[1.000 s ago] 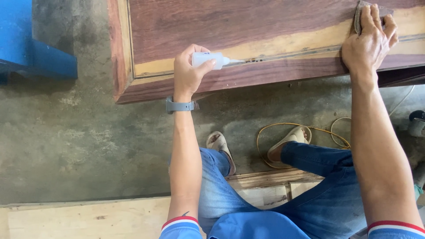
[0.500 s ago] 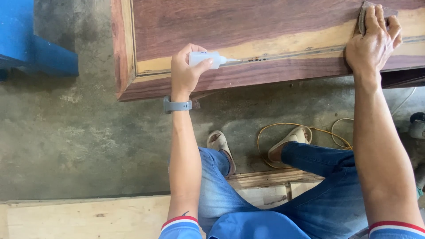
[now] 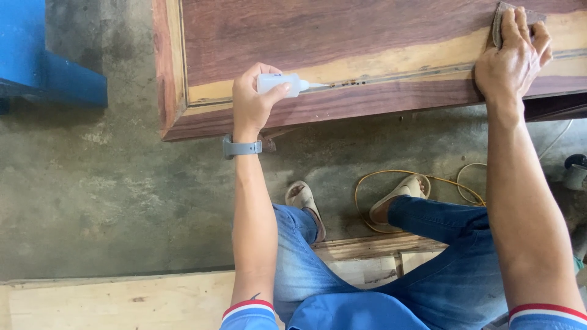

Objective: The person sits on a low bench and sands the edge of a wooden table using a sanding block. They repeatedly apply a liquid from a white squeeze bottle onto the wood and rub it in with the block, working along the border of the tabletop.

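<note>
At far left, a blue block (image 3: pixel 43 67) stands on the concrete floor (image 3: pixel 110 201). Beside it, the left hand (image 3: pixel 254 101) grips a small white squeeze bottle (image 3: pixel 278 84), its nozzle touching the pale seam of a reddish wooden panel (image 3: pixel 342 36). A grey wristband (image 3: pixel 241 148) circles that wrist. Farther right, the right hand (image 3: pixel 513 58) lies flat, fingers together, pressing a grey sanding pad (image 3: pixel 502 15) onto the panel.

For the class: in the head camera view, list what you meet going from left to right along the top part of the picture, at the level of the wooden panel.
Blue box → wooden panel corner → left hand → small white squeeze bottle, nozzle on the pale seam → right hand pressing a sanding pad.
</note>
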